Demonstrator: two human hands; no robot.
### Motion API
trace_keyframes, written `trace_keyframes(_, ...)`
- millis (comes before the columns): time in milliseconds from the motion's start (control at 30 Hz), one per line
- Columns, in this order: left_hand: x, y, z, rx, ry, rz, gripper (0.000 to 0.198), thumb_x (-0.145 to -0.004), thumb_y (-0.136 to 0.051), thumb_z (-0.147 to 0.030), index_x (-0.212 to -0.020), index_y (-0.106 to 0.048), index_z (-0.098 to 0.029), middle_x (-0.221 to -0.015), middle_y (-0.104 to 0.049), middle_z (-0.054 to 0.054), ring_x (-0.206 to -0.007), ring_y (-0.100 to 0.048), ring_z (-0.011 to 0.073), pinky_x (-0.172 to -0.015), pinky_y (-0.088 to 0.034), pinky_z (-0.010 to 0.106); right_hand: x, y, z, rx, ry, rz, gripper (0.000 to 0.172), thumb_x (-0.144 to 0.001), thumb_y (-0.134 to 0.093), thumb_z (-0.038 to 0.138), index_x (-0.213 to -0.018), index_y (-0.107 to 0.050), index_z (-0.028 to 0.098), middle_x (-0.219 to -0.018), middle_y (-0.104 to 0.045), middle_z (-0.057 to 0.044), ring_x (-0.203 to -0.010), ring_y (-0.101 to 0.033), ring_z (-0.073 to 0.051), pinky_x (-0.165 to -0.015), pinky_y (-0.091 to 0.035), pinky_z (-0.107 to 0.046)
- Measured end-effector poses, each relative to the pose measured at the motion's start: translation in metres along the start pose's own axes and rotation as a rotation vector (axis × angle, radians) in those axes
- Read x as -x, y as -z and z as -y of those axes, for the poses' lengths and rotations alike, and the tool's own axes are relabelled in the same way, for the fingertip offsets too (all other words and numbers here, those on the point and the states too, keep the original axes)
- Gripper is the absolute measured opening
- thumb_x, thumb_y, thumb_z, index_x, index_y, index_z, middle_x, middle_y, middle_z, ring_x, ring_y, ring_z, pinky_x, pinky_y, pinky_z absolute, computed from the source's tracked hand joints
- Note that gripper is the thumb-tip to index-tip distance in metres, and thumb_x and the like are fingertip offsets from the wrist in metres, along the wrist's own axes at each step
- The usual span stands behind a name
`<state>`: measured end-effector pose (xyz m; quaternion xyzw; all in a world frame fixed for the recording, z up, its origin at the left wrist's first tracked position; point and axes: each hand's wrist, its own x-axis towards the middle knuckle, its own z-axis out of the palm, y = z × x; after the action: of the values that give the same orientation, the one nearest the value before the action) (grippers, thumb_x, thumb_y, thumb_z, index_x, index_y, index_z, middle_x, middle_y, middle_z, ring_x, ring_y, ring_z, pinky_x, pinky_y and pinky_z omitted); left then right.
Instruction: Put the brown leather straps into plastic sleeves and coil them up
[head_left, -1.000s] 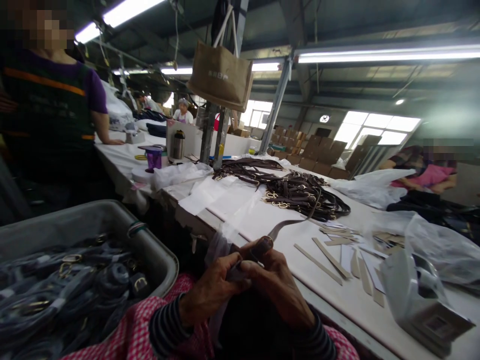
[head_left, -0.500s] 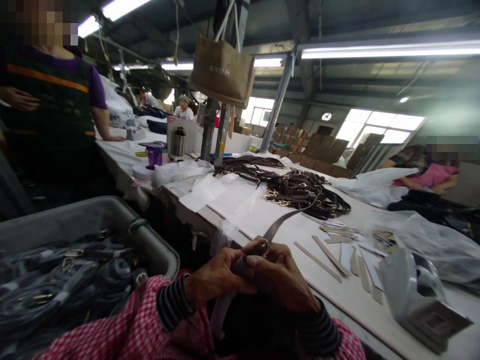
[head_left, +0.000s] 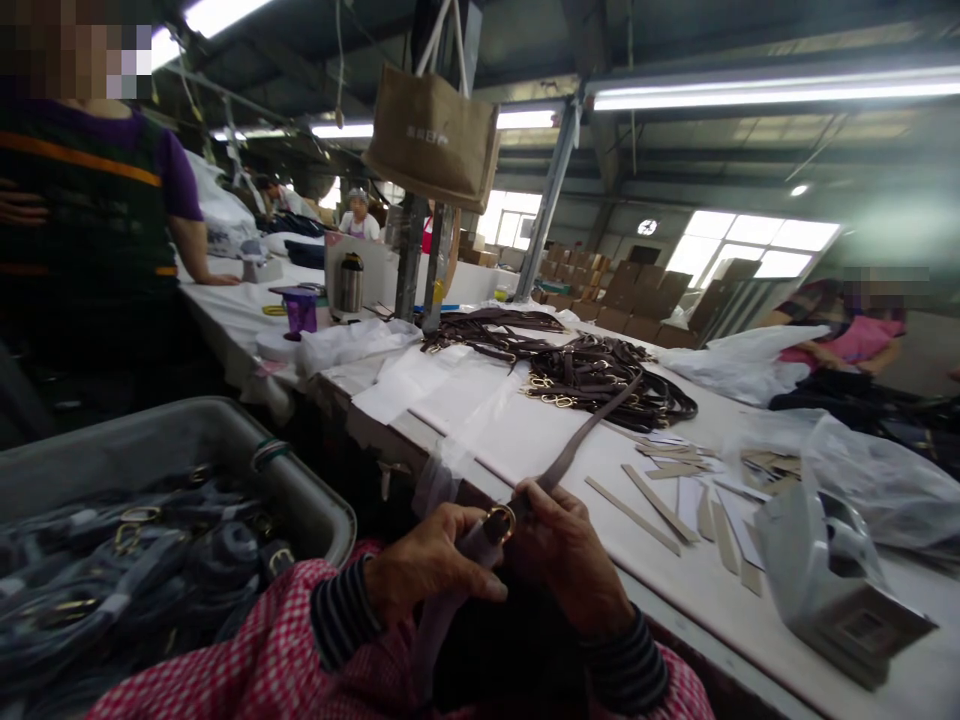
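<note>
A dark brown strap runs from the strap pile on the table down to my hands. My left hand grips the strap's near end, which looks wrapped in pale plastic film and carries a gold-coloured ring. Just right of the ring, my right hand pinches the strap between thumb and fingers. Below my left hand hangs a pale strip, partly hidden by the hand and sleeve. The pile of brown straps with gold clasps lies farther back on the white table.
To my left stands a grey bin holding wrapped straps. Beige strips, a white tape dispenser and plastic sheeting lie on the table at right. Co-workers stand at left and right. A brown bag hangs from a post.
My hands have moved slightly apart around the ring. My right hand has shifted up along the strap, and the ring now sits nearer my left hand. The view has shifted a little.
</note>
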<state>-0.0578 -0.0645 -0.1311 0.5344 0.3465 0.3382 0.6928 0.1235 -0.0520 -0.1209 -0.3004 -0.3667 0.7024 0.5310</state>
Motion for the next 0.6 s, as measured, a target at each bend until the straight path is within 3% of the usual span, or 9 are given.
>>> trace_keyframes(133,0.0,0.0,-0.006,0.009,0.046,0.082,0.034,-0.05,-0.091,-0.019,-0.072,-0.066,-0.015,-0.061,-0.054,-0.005,-0.056,-0.042,0.0088,-0.052,-0.03,0.022,0.007,-0.005,0.016,0.166,0.053,0.12,0.024,-0.084,-0.081,0.035,-0.084,-0.068,0.014,-0.064,-0.056,0.002,-0.055,-0.048,-0.008,-0.05,-0.035,-0.02)
trace_keyframes(233,-0.001,-0.005,-0.014,0.05,0.011,0.067,0.031,-0.054,-0.089,-0.018,-0.079,-0.071,-0.014,-0.061,-0.055,-0.006,-0.053,-0.042,0.0074,-0.052,-0.028,0.022,0.01,-0.011,0.018,0.281,0.083,0.216,0.023,-0.085,-0.079,0.033,-0.085,-0.069,0.013,-0.066,-0.061,-0.001,-0.058,-0.055,-0.012,-0.055,-0.041,-0.024)
trace_keyframes(333,-0.006,-0.011,-0.02,0.076,-0.046,0.052,0.039,-0.058,-0.085,-0.015,-0.096,-0.075,-0.014,-0.07,-0.062,-0.004,-0.059,-0.048,0.0084,-0.056,-0.032,0.022,0.011,-0.015,0.014,0.389,0.132,0.18,0.024,-0.081,-0.082,0.034,-0.087,-0.069,0.014,-0.077,-0.066,-0.004,-0.069,-0.06,-0.017,-0.061,-0.046,-0.027)
trace_keyframes(433,-0.012,-0.015,-0.016,0.03,-0.13,-0.014,0.04,-0.057,-0.083,-0.01,-0.095,-0.073,-0.015,-0.078,-0.066,-0.003,-0.068,-0.054,0.0111,-0.063,-0.039,0.022,0.012,-0.015,0.011,0.473,0.176,0.117,0.028,-0.083,-0.08,0.04,-0.087,-0.069,0.015,-0.078,-0.064,-0.003,-0.072,-0.059,-0.016,-0.061,-0.045,-0.025)
trace_keyframes(600,-0.025,-0.009,0.002,0.012,-0.207,-0.134,0.048,-0.058,-0.082,-0.008,-0.094,-0.054,-0.021,-0.081,-0.065,-0.006,-0.064,-0.058,0.0109,-0.057,-0.041,0.02,0.013,-0.015,0.01,0.5,0.19,0.108,0.036,-0.089,-0.072,0.049,-0.088,-0.073,0.013,-0.079,-0.067,-0.006,-0.07,-0.06,-0.016,-0.059,-0.047,-0.025)
